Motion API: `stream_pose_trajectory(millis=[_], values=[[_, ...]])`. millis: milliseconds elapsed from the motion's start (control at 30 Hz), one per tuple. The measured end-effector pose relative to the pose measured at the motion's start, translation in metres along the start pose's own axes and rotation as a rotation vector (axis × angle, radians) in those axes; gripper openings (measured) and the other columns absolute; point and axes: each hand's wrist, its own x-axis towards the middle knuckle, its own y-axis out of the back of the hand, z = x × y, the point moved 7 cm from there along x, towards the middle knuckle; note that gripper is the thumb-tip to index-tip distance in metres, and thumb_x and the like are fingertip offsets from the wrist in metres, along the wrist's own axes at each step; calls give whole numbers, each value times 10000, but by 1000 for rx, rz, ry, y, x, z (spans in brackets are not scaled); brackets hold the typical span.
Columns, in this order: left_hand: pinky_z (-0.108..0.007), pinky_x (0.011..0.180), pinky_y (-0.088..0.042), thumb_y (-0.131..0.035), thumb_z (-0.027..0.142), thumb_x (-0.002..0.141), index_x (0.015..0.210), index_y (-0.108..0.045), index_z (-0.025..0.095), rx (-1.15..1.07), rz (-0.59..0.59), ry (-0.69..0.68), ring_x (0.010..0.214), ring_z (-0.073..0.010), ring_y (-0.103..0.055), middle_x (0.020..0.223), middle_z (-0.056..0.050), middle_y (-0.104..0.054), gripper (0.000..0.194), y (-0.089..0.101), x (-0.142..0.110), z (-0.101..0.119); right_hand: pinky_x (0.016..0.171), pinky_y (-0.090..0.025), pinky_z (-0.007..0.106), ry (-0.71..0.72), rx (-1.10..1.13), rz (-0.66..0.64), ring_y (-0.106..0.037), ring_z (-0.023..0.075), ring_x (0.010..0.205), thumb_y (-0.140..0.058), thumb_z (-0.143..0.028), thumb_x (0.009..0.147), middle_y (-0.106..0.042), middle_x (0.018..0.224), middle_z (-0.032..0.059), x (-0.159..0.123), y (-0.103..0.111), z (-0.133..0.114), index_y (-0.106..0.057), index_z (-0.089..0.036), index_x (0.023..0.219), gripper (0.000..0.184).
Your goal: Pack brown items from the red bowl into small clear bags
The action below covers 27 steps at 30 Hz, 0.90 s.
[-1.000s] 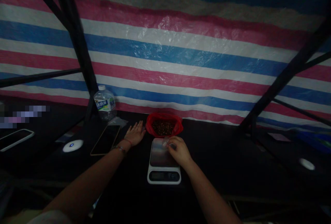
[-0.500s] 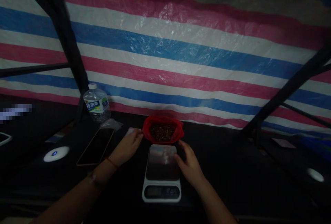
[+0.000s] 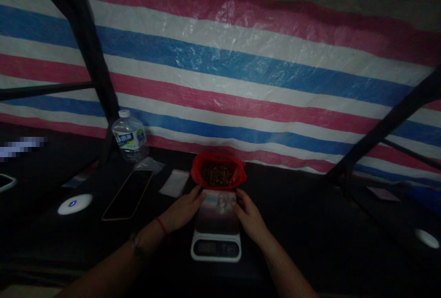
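Note:
A white kitchen scale (image 3: pixel 216 255) with a shiny metal plate lies in front of me, its display toward me. My left hand (image 3: pixel 186 207) grips the scale's far left edge, thumb on the plate's rim. My right hand (image 3: pixel 251 215) holds the far right edge, fingers curled along the side. A small round clear shape (image 3: pixel 223 200) shows on the plate; I cannot tell whether it is an object or a reflection. Just beyond the scale sits an open red plastic bag (image 3: pixel 198 169) filled with small brown pieces (image 3: pixel 217 175).
Left of the bag lie small clear plastic bags (image 3: pixel 174 183) and a phone (image 3: pixel 128 195). A clear bottle (image 3: pixel 129 137) stands behind them. White round devices (image 3: pixel 75 204) lie at far left and far right. Striped sheeting (image 3: pixel 241 73) and dark metal legs (image 3: pixel 93 54) bound the black table.
My left hand has moved right, from beside the red bag onto the scale's edge, uncovering the small plastic bags. The scale has shifted slightly away from me, closer to the red bag.

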Motion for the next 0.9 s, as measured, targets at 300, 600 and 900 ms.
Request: stream_pose_trajectory(millis=[300,600,900], values=[[-376,1014,-407,-248,559,914,1402,-365,140,88,-44,22,1199,-251,-539,1328,-133,-540,654,-1,3,8,1044,-390,443,11,-4,21,-489,253,1237,-530,-385,847,-493,1356,141,9,-4,2,-453,-167,1322,528],[-380,1028,-386,-364,388,919,1201,-570,169,251,226,-263,1150,-228,-542,1225,-109,-607,412,20,-8,29,1019,-404,402,191,-219,-18,-545,209,1127,-469,-193,854,-600,1161,99,21,21,-49,-602,-191,1142,318],[-359,953,-422,-641,479,742,1154,-597,201,360,-109,-676,1056,-250,-574,1140,-91,-633,498,-7,22,81,1007,-372,389,426,-554,-337,-512,231,1156,-599,-185,776,-579,1229,100,116,-30,-102,-619,-192,1166,391]])
